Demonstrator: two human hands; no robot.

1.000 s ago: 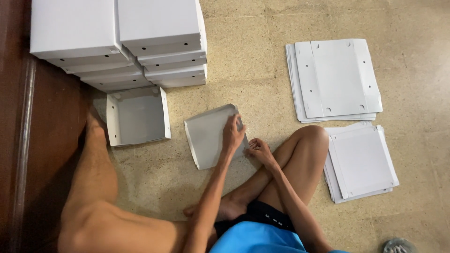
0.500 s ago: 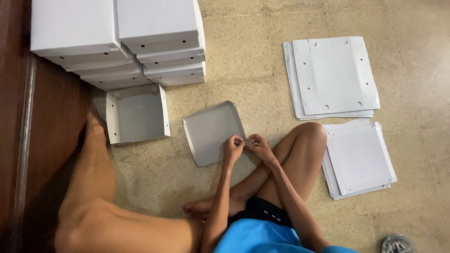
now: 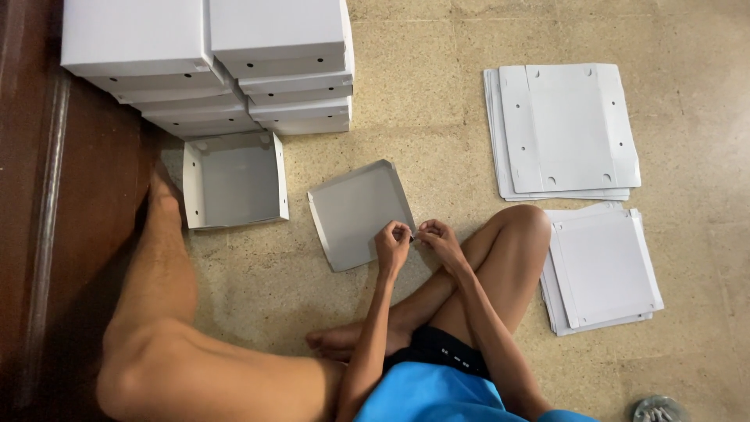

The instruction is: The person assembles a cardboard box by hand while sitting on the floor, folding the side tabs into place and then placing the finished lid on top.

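Left to right: stacked white cardboard boxes (image 3: 211, 66) and an open grey box tray (image 3: 233, 180) beside the half-folded grey cardboard sheet (image 3: 355, 211) on the floor. The left hand (image 3: 392, 241), earlier flat on that sheet, now joins the right hand (image 3: 437, 237), both pinching its near-right corner. Flat white blanks (image 3: 566, 129) lie rightward.

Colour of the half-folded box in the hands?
Pale grey half-folded box, plain, no pattern; head view.

White boxes (image 3: 211, 62) stacked upper left, seemingly cardboard

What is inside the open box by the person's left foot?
Nothing shows inside the open box: only its bare grey bottom and low walls. The floor beneath it is covered.
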